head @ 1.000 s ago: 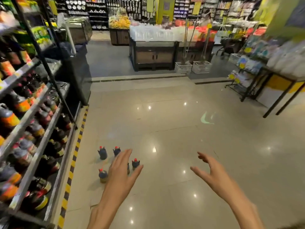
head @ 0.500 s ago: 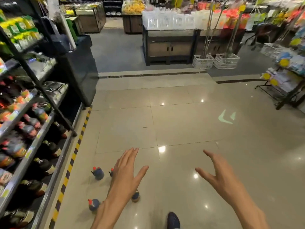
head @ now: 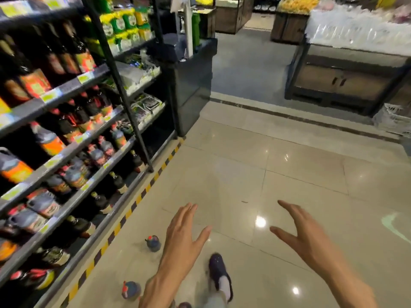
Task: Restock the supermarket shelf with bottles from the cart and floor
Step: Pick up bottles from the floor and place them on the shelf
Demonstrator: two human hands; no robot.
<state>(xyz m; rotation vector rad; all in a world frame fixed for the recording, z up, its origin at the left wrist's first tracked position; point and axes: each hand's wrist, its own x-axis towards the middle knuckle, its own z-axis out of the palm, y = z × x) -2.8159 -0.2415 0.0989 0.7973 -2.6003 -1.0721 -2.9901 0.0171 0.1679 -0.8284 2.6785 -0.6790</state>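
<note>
Head view, aisle beside a stocked rack, recorded as follows.

Writing: price tags (head: 85, 78) ran along the shelf edges, yellow-green, all too blurred to read. Bottle labels, orange and red, were likewise illegible; no brand could be made out.

Containers: supermarket shelf (head: 66, 156) stood from 8 to 11 o'clock, its tiers filled with dark bottles. Tall dark bottles with orange labels (head: 35, 83) occupied an upper tier; squat jugs with red caps (head: 104, 147) occupied the middle tiers; dark bottles with pale labels (head: 117, 182) stood on the lowest tier. Green and yellow packets (head: 124, 23) filled a higher shelf at 11 o'clock.

Task items: near floor bottle (head: 131, 290) stood at 7 o'clock on the tiled floor (head: 289, 174), upright, long axis vertical, red cap uppermost. Far floor bottle (head: 153, 241) stood at 6 o'clock, also upright with red cap up, just beside the left hand's wrist line. Both were apart from the shelf, inside the yellow-black floor tape (head: 124, 218).

Hands: left hand (head: 182, 236) hung above the floor at 6 o'clock, fingers straight and together, thumb spread, holding nothing. Right hand (head: 304, 234) hung at 5 o'clock, fingers extended, thumb apart, holding nothing.

Other: dark shoe (head: 219, 274) on the floor between the forearms.
</note>
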